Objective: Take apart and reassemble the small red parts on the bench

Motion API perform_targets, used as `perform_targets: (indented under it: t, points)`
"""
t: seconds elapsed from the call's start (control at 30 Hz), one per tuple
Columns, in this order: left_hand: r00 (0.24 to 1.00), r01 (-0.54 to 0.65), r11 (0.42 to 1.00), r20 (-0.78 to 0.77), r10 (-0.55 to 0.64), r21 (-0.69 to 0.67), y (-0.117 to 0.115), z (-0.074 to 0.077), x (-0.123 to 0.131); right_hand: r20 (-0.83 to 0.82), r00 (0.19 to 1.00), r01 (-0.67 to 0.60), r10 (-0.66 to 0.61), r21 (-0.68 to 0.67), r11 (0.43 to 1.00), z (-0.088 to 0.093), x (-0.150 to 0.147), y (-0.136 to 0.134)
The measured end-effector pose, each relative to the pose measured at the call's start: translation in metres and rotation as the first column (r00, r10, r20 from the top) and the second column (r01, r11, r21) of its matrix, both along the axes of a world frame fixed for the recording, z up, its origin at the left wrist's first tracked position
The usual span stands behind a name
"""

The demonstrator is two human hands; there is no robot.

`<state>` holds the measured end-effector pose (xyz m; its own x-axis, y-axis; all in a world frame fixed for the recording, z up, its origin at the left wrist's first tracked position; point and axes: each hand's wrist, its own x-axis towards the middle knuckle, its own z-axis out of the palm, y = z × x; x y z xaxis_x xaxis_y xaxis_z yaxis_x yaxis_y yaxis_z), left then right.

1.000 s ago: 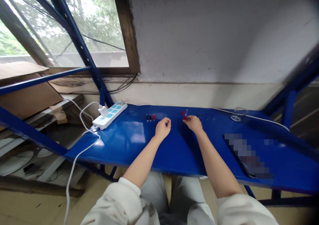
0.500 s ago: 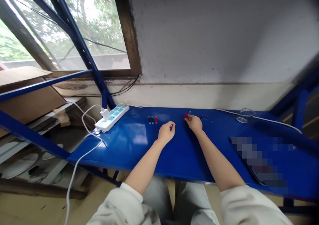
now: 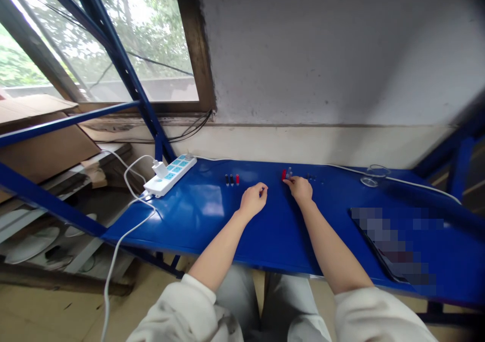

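My left hand hovers over or rests on the blue table, fingers curled in towards the thumb; whatever may be between them is hidden. My right hand is further right, its thumb and fingertips pinched at the lower end of a small red cylinder. Small clear pieces stand just behind these fingers. To the left of my left hand, two small black cylinders and another red cylinder stand in a row, each with a pale lower end.
A white power strip with a plugged-in adapter lies at the table's left end, its cable hanging over the edge. Several tiny dark parts lie beyond my right hand. A round clear dish and a blurred-out dark flat object are at the right.
My right hand has shifted slightly right, and more of the clear pieces behind its fingers shows. The red cylinder stays at its fingertips. My left hand has hardly moved.
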<state>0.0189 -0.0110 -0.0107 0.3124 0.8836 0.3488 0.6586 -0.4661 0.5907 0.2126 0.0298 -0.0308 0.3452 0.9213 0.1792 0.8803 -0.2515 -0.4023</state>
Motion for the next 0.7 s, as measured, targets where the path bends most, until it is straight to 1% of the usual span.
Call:
perform_targets:
  t: [0.07, 0.17, 0.27, 0.33, 0.4, 0.5, 0.7]
  points:
    - [0.999, -0.031, 0.999, -0.032, 0.031, 0.006, -0.001, 0.002, -0.001, 0.008, 1.0, -0.002, 0.002, 0.002, 1.0, 0.0, 0.0, -0.001]
    - [0.984, -0.163, 0.986, -0.073, 0.164, 0.023, 0.0, 0.005, -0.006, 0.01, 1.0, -0.003, 0.003, 0.001, 1.0, 0.001, 0.0, -0.001]
    - [0.938, -0.325, 0.945, -0.123, 0.325, 0.017, 0.004, 0.009, -0.014, 0.002, 1.0, 0.0, 0.0, -0.006, 1.0, 0.001, 0.0, -0.001]
    - [0.906, -0.398, 0.917, -0.164, 0.391, -0.014, 0.008, 0.011, -0.02, -0.007, 1.0, 0.008, -0.008, -0.018, 1.0, 0.002, 0.0, -0.001]
    - [0.883, -0.444, 0.895, -0.195, 0.428, -0.049, 0.012, 0.011, -0.026, -0.015, 1.0, 0.013, -0.014, -0.035, 0.999, 0.003, -0.002, -0.002]
    - [0.863, -0.481, 0.873, -0.219, 0.456, -0.077, 0.016, 0.009, -0.031, -0.007, 1.0, 0.01, -0.011, -0.058, 0.998, 0.007, -0.004, -0.005]
    - [0.855, -0.488, 0.869, -0.246, 0.456, -0.087, 0.019, 0.004, -0.034, 0.043, 0.999, 0.007, -0.001, -0.126, 0.992, 0.023, -0.008, -0.024]
